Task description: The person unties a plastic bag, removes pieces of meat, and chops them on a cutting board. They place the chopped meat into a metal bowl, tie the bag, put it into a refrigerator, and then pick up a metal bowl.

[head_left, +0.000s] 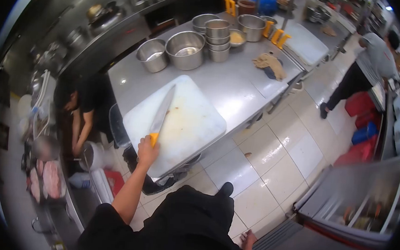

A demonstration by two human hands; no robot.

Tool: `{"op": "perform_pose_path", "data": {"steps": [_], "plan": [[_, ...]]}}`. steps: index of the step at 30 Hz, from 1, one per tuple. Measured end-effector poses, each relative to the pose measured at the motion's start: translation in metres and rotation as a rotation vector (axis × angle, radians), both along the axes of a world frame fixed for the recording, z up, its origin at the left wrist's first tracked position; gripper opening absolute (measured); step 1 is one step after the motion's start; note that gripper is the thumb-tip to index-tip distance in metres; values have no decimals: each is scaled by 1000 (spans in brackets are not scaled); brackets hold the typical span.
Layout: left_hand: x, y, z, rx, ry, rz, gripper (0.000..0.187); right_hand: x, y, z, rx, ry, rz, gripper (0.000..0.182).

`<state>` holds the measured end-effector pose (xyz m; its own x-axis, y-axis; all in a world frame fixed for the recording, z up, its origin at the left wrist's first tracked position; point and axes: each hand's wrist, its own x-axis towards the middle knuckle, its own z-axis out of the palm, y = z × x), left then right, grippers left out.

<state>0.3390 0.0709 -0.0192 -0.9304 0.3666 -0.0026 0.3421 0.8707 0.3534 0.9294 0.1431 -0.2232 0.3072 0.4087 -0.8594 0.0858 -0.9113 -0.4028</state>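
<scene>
A large chef's knife [163,110] with a yellow handle lies along a thick white cutting board [195,120], its blade pointing away from me. My left hand [147,152] is closed around the knife's handle at the board's near left edge. Small dark scraps and a yellowish stain mark the board beside the blade. Low at my right side hangs my right hand [248,241], near the edge of a steel refrigerated cabinet. Its fingers look loosely apart, and I see nothing in it.
Steel pots [185,51] stand along the back of the steel table [236,88], near a crumpled brown cloth [269,64]. One person [89,102] bends at the left by a white bucket [93,156]. Another person [374,59] stands far right. Raw meat [52,179] lies on the left counter.
</scene>
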Motion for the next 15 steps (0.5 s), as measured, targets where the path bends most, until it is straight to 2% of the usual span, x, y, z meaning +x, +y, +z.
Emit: {"op": "perform_pose_path", "data": {"steps": [3,5,7,8,10,11,12,13,14,15], "plan": [[2,2,-12,14,52,67,31,-32,105,7,224,-33,235,32],[18,5,1,113,52,157,28,-72,158,25,323,90,240,33],[29,1,3,201,-183,179,31,-111,194,38,381,134,353,32],[40,4,0,203,-173,214,31,-125,202,42,436,174,433,31],[71,27,-12,427,-510,220,45,-147,211,48,398,228,497,30],[90,48,19,422,-562,166,51,-166,213,50,358,274,531,30],[94,54,-12,425,-512,121,52,-173,213,46,326,298,573,30],[102,67,-5,470,-649,230,52,-175,212,38,328,300,622,29],[105,68,-58,491,-285,193,46,-178,212,33,341,301,667,28],[114,62,-63,512,-249,239,46,-179,213,28,325,290,689,27]]}}
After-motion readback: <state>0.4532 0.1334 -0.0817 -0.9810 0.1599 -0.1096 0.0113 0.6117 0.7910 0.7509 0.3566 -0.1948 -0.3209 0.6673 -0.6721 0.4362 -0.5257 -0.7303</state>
